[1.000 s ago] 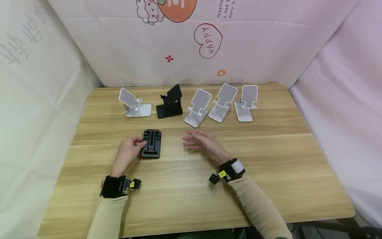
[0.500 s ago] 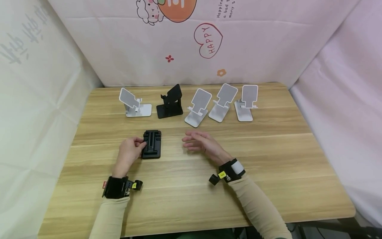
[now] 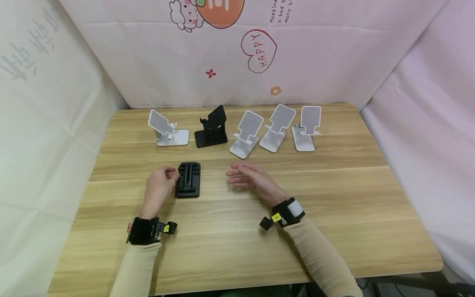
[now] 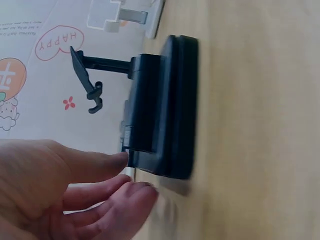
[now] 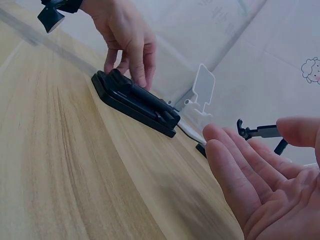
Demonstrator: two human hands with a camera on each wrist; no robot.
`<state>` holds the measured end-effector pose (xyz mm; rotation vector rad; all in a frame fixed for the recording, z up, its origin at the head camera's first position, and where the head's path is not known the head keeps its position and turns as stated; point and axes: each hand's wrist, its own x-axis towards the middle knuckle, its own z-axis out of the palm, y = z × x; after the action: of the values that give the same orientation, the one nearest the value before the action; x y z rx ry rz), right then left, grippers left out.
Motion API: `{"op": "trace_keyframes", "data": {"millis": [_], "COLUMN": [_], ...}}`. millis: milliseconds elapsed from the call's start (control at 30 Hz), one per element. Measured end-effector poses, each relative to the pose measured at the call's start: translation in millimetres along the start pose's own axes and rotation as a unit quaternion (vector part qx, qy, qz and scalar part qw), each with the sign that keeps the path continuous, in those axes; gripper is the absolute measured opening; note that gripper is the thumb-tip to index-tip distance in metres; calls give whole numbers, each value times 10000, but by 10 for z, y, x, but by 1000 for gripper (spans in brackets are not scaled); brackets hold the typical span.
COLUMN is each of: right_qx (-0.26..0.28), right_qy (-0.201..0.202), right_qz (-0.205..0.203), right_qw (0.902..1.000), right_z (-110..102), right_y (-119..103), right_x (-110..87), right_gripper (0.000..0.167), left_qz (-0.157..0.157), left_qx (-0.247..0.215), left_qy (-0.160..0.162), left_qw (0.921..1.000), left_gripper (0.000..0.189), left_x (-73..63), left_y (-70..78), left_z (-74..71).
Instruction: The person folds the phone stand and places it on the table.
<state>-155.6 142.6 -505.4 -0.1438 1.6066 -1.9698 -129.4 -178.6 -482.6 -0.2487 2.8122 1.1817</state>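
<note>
A folded black phone stand (image 3: 188, 180) lies flat on the wooden table, its hinged arm facing up. My left hand (image 3: 160, 185) is at its left edge, thumb tip right beside the edge and fingers loosely bent. In the left wrist view a gap shows between the thumb (image 4: 95, 165) and the fingers, close by the stand's (image 4: 160, 110) near corner. My right hand (image 3: 256, 179) hovers over the table to the right of the stand, holding nothing, palm turned inward and fingers relaxed, as the right wrist view shows its fingers (image 5: 240, 170) spread slightly.
Along the back of the table (image 3: 334, 231) stand several unfolded phone stands: a white one (image 3: 172, 137) at left, a black one (image 3: 211, 132) beside it, and white ones (image 3: 244, 138) toward the right. A printed cloth (image 3: 230, 86) hangs behind them.
My left hand has drawn slightly back and up from the black phone stand's left edge, its thumb sliding off the surface. The stand and my right hand stay in place.
</note>
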Motion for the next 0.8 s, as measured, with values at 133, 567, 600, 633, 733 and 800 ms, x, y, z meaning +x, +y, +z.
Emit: {"op": "trace_keyframes", "data": {"millis": [133, 567, 600, 633, 733, 800], "right_qx": [67, 128, 126, 120, 97, 114], "right_qy": [-34, -29, -36, -51, -81, -83], "right_qz": [-50, -74, -91, -115, -164, -166], "right_qw": [10000, 9999, 9999, 9998, 9998, 9998], "right_z": [-12, -19, -21, -26, -35, -37], "right_y": [10, 5, 5, 10, 24, 26], "right_x": [-17, -33, -37, -38, -45, -48], "right_gripper": [46, 47, 47, 47, 48, 47], "left_qz": [389, 1207, 1156, 1068, 830, 557], "left_qx": [-200, -1461, -1581, -1677, -1906, -2038], "left_qy": [819, 3050, 3084, 3114, 3252, 3260], "left_qw": [9957, 9333, 9309, 9293, 9225, 9215], "left_gripper": [30, 29, 31, 34, 47, 58], "left_x": [61, 492, 546, 602, 779, 887], "left_y": [44, 271, 280, 282, 241, 195], "left_z": [-30, -254, -271, -287, -345, -392]}}
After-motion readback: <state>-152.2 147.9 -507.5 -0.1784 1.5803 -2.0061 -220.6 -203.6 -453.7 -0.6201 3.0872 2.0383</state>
